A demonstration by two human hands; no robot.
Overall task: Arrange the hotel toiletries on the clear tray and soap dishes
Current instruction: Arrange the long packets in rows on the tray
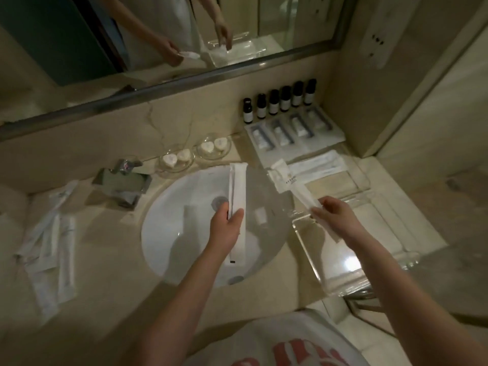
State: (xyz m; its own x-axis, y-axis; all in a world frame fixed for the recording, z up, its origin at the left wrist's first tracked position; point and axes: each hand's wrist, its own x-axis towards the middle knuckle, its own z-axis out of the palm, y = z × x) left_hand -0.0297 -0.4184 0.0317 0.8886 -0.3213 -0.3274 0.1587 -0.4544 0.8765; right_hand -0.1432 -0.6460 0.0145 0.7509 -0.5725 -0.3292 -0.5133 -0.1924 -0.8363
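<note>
My left hand (227, 225) holds a long white wrapped packet (237, 186) upright over the sink. My right hand (334, 216) grips a second long white packet (303, 192) slanted over the near-left corner of the clear tray (390, 249). White flat packets (317, 165) lie across the tray's far end. Two glass soap dishes (176, 161) (214, 148), each with two heart-shaped soaps, stand behind the sink. Several dark bottles (280, 101) line the wall, with boxed tubes (293, 132) in front of them.
The round white sink (195, 233) fills the counter's middle, with a chrome tap (122, 178) at its back left. More long white packets (50, 239) lie on the left counter. A mirror (158, 35) runs along the back wall; a side wall stands right.
</note>
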